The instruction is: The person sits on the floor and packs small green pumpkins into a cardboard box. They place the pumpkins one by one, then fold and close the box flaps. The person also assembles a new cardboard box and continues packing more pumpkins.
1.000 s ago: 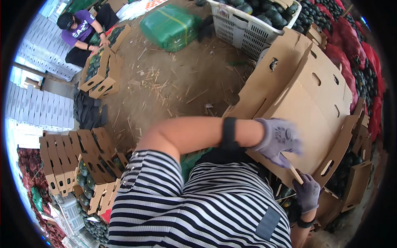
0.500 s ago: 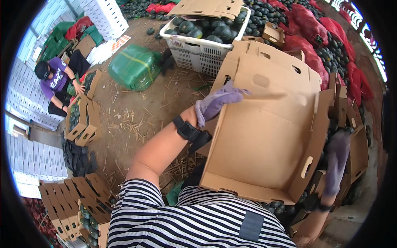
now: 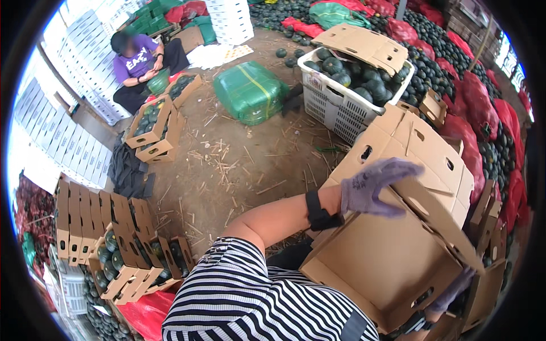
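Observation:
A brown cardboard box (image 3: 369, 264), open on top, lies tilted before my body, its inside bare. My left hand (image 3: 375, 187), in a purple glove, grips the upper end of its far wall (image 3: 441, 224), thumb on the inner side and fingers over the edge. My right hand (image 3: 455, 292), gloved alike, is at the box's right side near the lower end of that wall. The box hides most of its fingers. Beyond the box lies a stack of flat cardboard blanks (image 3: 409, 139).
A white plastic crate (image 3: 330, 105) of dark green squashes stands beyond the blanks, near a green wrapped bundle (image 3: 250, 91). Filled boxes (image 3: 122, 250) are at the lower left. A person (image 3: 139, 65) sits at the far left by white cartons. Red net sacks (image 3: 475, 108) lie right.
My view has swung left. My left hand has moved from the box's left edge to its far wall, now raised. My right hand has come in against the box's right side.

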`<action>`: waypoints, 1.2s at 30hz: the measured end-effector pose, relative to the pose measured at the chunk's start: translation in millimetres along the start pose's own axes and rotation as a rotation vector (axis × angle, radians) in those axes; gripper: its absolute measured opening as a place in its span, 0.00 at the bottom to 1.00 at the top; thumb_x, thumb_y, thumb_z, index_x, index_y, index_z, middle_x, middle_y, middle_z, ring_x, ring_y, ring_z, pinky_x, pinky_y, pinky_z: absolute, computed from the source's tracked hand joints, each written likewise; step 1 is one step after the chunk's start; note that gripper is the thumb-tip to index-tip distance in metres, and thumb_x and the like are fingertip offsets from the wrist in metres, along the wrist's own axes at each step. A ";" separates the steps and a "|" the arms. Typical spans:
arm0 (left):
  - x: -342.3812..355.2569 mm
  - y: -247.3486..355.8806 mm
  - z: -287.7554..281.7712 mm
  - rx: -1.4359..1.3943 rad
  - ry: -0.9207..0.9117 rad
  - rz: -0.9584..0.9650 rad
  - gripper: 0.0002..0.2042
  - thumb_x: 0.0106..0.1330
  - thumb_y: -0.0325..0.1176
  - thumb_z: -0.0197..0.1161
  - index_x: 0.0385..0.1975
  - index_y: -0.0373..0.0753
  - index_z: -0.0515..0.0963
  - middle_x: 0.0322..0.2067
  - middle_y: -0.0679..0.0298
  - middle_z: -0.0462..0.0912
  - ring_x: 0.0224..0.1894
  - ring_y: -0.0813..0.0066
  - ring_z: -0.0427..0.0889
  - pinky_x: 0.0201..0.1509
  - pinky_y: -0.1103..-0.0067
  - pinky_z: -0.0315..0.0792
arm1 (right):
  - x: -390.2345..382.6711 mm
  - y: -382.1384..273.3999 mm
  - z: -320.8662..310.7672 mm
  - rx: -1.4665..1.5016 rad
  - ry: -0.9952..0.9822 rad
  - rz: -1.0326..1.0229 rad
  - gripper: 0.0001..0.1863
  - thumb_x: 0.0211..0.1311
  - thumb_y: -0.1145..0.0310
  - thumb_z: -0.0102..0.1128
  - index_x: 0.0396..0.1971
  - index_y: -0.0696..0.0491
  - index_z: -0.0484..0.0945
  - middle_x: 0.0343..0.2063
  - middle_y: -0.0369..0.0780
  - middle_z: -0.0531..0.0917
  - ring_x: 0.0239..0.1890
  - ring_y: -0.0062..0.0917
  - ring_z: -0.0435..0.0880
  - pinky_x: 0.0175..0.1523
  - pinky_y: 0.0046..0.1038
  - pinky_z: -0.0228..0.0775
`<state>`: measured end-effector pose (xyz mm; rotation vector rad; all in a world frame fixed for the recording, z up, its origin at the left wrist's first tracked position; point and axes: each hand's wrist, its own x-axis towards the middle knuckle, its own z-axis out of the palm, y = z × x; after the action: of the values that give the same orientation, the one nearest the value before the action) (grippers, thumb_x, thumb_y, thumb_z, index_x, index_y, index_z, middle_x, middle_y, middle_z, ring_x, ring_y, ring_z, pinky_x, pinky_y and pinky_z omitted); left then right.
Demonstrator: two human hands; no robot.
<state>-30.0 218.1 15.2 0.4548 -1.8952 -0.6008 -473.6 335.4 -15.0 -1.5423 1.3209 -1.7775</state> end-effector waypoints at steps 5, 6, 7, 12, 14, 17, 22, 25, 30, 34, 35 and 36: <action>-17.3 -36.3 16.5 -0.551 -0.236 -0.261 0.27 0.67 0.54 0.65 0.59 0.44 0.73 0.57 0.52 0.74 0.53 0.61 0.80 0.58 0.64 0.74 | 9.0 5.0 -9.9 0.769 -0.670 0.149 0.39 0.71 0.48 0.42 0.72 0.61 0.61 0.70 0.50 0.62 0.73 0.41 0.61 0.77 0.41 0.55; -16.4 -35.4 17.0 -0.387 -0.293 -0.331 0.32 0.65 0.59 0.66 0.64 0.47 0.71 0.56 0.52 0.74 0.52 0.60 0.81 0.57 0.64 0.75 | 9.0 4.1 -10.0 0.175 -0.549 0.078 0.36 0.66 0.57 0.53 0.71 0.59 0.63 0.63 0.50 0.71 0.66 0.42 0.69 0.73 0.40 0.60; -9.2 -37.3 19.2 0.066 -0.348 -0.150 0.37 0.63 0.63 0.66 0.68 0.51 0.68 0.55 0.52 0.76 0.51 0.60 0.82 0.54 0.65 0.76 | 13.9 4.5 -7.7 -0.263 -0.553 -0.070 0.38 0.57 0.65 0.62 0.70 0.58 0.66 0.55 0.47 0.75 0.57 0.41 0.74 0.68 0.38 0.64; 64.4 -11.0 67.6 1.052 -1.265 -0.298 0.42 0.56 0.52 0.75 0.73 0.57 0.66 0.41 0.62 0.88 0.43 0.62 0.88 0.36 0.66 0.78 | 55.4 -45.5 75.8 -1.300 -0.953 -0.011 0.48 0.46 0.64 0.77 0.71 0.46 0.67 0.48 0.44 0.81 0.49 0.39 0.83 0.56 0.38 0.76; 59.4 -47.2 94.6 1.149 -1.223 -0.263 0.29 0.58 0.46 0.73 0.62 0.53 0.78 0.37 0.66 0.89 0.40 0.63 0.89 0.34 0.66 0.77 | 59.4 -28.7 94.7 -1.390 -1.004 -0.023 0.49 0.45 0.61 0.79 0.71 0.44 0.66 0.47 0.44 0.83 0.50 0.40 0.84 0.54 0.40 0.77; 55.6 -77.3 128.5 1.174 -1.219 -0.078 0.09 0.62 0.35 0.66 0.39 0.49 0.90 0.33 0.72 0.88 0.36 0.68 0.88 0.30 0.69 0.75 | 54.3 7.0 70.7 -1.505 -0.924 0.055 0.45 0.48 0.57 0.78 0.69 0.42 0.67 0.43 0.44 0.86 0.47 0.40 0.87 0.50 0.41 0.80; 66.5 -43.6 89.6 0.934 -0.999 -0.207 0.06 0.57 0.35 0.64 0.28 0.43 0.86 0.24 0.57 0.84 0.27 0.55 0.84 0.28 0.64 0.76 | 49.5 -17.2 77.8 -1.371 -0.857 0.037 0.18 0.58 0.65 0.61 0.50 0.45 0.80 0.39 0.42 0.86 0.42 0.38 0.88 0.42 0.41 0.80; 58.5 -30.1 17.5 0.090 -0.429 -0.390 0.09 0.67 0.34 0.61 0.35 0.37 0.84 0.40 0.55 0.86 0.48 0.60 0.84 0.52 0.69 0.77 | 54.2 -39.5 41.0 -1.167 -0.872 0.121 0.18 0.62 0.60 0.61 0.52 0.44 0.81 0.43 0.42 0.85 0.46 0.38 0.86 0.51 0.37 0.78; -5.8 -49.1 -107.4 -0.091 0.152 -0.608 0.22 0.77 0.49 0.54 0.50 0.32 0.80 0.47 0.59 0.81 0.46 0.66 0.78 0.57 0.70 0.71 | -12.4 -55.3 -140.3 -0.828 -0.236 0.735 0.20 0.61 0.63 0.70 0.53 0.52 0.83 0.40 0.38 0.89 0.43 0.24 0.86 0.48 0.28 0.77; -66.3 -77.2 -113.2 0.727 -0.014 -0.949 0.33 0.71 0.47 0.65 0.70 0.37 0.65 0.63 0.53 0.72 0.61 0.61 0.74 0.70 0.69 0.64 | -134.4 5.3 -299.3 -0.064 0.566 0.652 0.27 0.68 0.60 0.63 0.62 0.60 0.73 0.51 0.40 0.83 0.53 0.27 0.81 0.60 0.28 0.71; -81.7 -85.3 -110.3 0.625 0.061 -0.972 0.34 0.72 0.46 0.64 0.73 0.38 0.61 0.67 0.54 0.69 0.64 0.61 0.73 0.72 0.69 0.62 | -142.8 18.2 -292.8 0.230 0.681 0.600 0.33 0.67 0.55 0.65 0.65 0.60 0.70 0.52 0.41 0.82 0.57 0.29 0.79 0.64 0.30 0.69; -96.4 -91.1 -108.6 0.529 0.142 -0.989 0.35 0.73 0.45 0.63 0.75 0.40 0.57 0.70 0.54 0.65 0.67 0.60 0.71 0.74 0.69 0.61 | -134.5 29.3 -263.2 0.361 0.796 0.670 0.36 0.68 0.51 0.63 0.67 0.60 0.67 0.57 0.42 0.78 0.61 0.31 0.75 0.66 0.33 0.66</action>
<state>110.5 177.8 -74.5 1.7772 -1.5878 -0.6433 -686.8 528.8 -87.9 -0.1126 1.4743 -2.0381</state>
